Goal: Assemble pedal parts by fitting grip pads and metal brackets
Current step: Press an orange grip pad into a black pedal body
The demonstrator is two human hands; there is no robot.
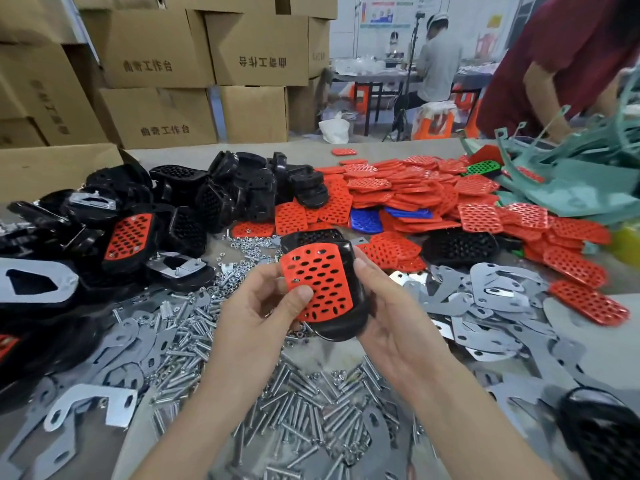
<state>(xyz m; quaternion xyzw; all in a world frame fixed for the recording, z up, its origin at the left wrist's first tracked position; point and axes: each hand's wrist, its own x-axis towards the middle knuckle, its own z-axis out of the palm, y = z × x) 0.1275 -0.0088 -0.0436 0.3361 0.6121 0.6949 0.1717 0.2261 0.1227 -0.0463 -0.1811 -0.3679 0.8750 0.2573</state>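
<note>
Both hands held one black pedal (349,299) above the middle of the counter (346,351), clear of its surface. The left hand (256,306) gripped the pedal from the left side, with its thumb pressed on the lower left part of the red grip pad (317,282). The right hand (391,306) clasped the pedal's right side, with its thumb lying along the black rim just beside the pad. The pad lay flat against the pedal's upper face and covered most of it; black rim showed along the right and bottom edges. Whether the pad was fully seated could not be told.

The fingers of both hands were hidden behind the pedal, so the underside of the pedal could not be seen.

Loose bolts (304,403) lay heaped on the counter directly below the hands and toward the near edge. Flat metal brackets (485,306) were spread to the right of the hands, and more lay near the left edge. A pile of black pedals (221,188) occupied the far left part of the counter; one of them carried a red pad. A pile of red pads (433,192) lay toward the far right, with a blue one and a green one among them. A further black pedal at the near right corner was cut off by the frame edge.
</note>
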